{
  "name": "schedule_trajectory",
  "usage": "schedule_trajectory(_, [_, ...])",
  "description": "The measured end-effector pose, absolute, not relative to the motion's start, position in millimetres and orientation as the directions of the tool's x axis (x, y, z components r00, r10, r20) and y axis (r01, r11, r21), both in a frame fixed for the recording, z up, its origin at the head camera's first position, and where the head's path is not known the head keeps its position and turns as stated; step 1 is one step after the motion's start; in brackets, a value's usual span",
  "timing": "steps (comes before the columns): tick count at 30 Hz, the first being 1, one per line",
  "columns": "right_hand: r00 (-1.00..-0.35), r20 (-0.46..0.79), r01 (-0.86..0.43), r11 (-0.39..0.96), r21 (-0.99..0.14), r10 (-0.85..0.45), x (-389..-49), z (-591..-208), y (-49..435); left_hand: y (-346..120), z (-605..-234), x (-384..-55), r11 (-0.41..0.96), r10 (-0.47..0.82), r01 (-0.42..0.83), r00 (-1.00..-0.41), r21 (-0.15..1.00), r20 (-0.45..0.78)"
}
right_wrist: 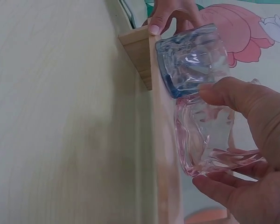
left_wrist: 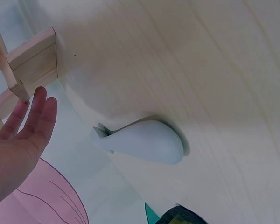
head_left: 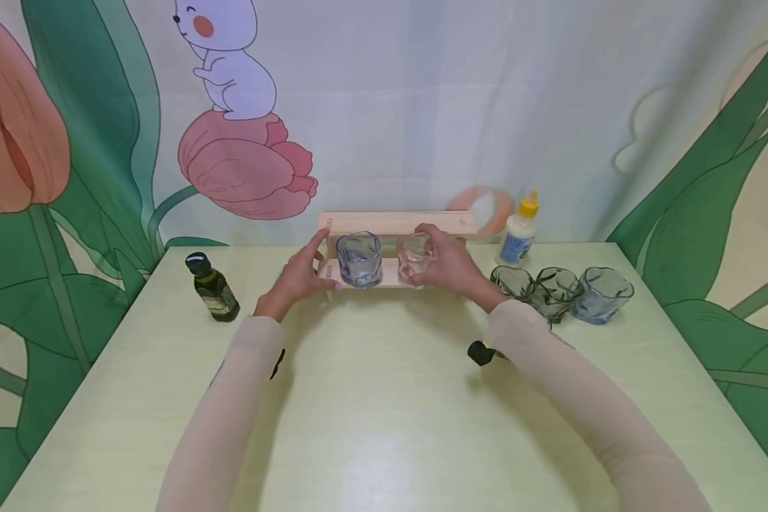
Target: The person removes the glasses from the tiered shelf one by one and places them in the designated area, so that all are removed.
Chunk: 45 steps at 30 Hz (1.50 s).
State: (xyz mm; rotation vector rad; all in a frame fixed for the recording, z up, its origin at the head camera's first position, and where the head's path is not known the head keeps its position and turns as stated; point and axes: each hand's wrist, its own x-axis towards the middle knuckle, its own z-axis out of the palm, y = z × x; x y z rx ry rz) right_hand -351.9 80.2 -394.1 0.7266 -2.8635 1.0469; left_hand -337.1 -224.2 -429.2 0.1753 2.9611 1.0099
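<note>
A two-tier wooden rack [head_left: 397, 222] stands at the back of the table. At its left end my left hand [head_left: 297, 276] grips the lower board, thumb in front and fingers [left_wrist: 37, 112] behind. On that board rests a bluish, wavy-sided glass [head_left: 360, 260]. Just right of it is a pale pink glass [right_wrist: 200, 135], which my right hand [head_left: 453, 262] holds between thumb and fingers. In the right wrist view the pink glass sits close against the bluish glass [right_wrist: 191, 58], over the board. Whether its base bears on the wood is unclear.
Right of the rack are two dark grey glasses [head_left: 555, 293], a blue glass [head_left: 603, 295] and a yellow-capped bottle [head_left: 518, 236]. A dark green bottle [head_left: 214, 293] stands left. My right sleeve partly covers a black-capped item [head_left: 481, 353]. A pale whale-shaped object [left_wrist: 144, 142] lies on the table.
</note>
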Motion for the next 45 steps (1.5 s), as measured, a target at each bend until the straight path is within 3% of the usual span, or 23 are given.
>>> schedule_trajectory(10, [-0.885, 0.246, -0.46, 0.658, -0.597, -0.396, -334.4, -380.3, 110.2, -222.3, -428.1, -336.1, 0.783, 0.11, 0.097, -0.994, 0.614, 0.017])
schedule_trajectory(18, [-0.914, 0.208, -0.397, 0.669, -0.628, -0.348, -320.3, -373.0, 139.8, -223.3, -427.2, -335.0, 0.783, 0.104, 0.092, -0.994, 0.615, 0.017])
schedule_trajectory(27, [-0.914, 0.276, -0.404, 0.712, -0.575, -0.296, -304.1, -369.5, 175.2, -222.1, -426.8, -336.0, 0.778, 0.091, 0.071, -0.996, 0.624, 0.0])
schedule_trajectory(45, [-0.964, 0.221, -0.253, 0.772, -0.583, -0.148, -257.6, -374.0, 249.5, -221.7, -428.4, -337.8, 0.77, 0.093, 0.069, -0.996, 0.634, -0.005])
